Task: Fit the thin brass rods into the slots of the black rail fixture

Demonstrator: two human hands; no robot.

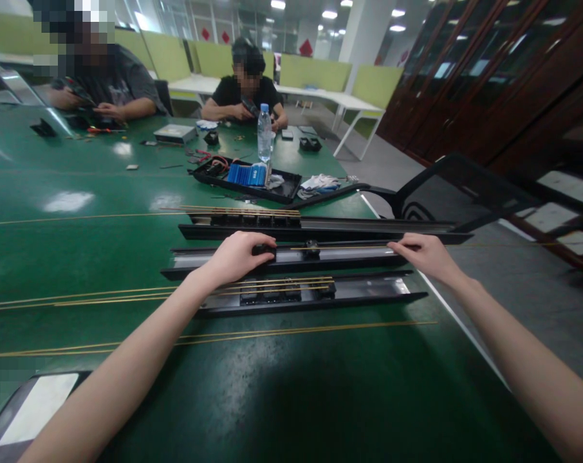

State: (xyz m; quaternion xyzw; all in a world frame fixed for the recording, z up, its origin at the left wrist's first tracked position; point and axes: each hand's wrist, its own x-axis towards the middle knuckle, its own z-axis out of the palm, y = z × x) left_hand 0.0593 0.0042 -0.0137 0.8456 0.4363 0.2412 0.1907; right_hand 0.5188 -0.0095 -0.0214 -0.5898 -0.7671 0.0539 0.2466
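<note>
A black channel-shaped rail (340,263) with a shiny inner face lies across the green table in front of me. At its left part, my left hand (246,254) is closed round a small black block (271,252), mostly hidden by the fingers. Another black block (312,249) sits in the same rail, to the right of that hand. My right hand (419,252) pinches a thin brass-coloured rod (354,247) over the rail's right end. The rod runs left past the second block and extends right beyond the table edge.
Parallel rails lie behind (344,229) and nearer (369,296), bearing several black blocks and thin rods. Loose rods (272,332) rest on the table. Farther back are a black tray (291,186), a water bottle (264,135) and two seated people. A chair (465,186) stands right.
</note>
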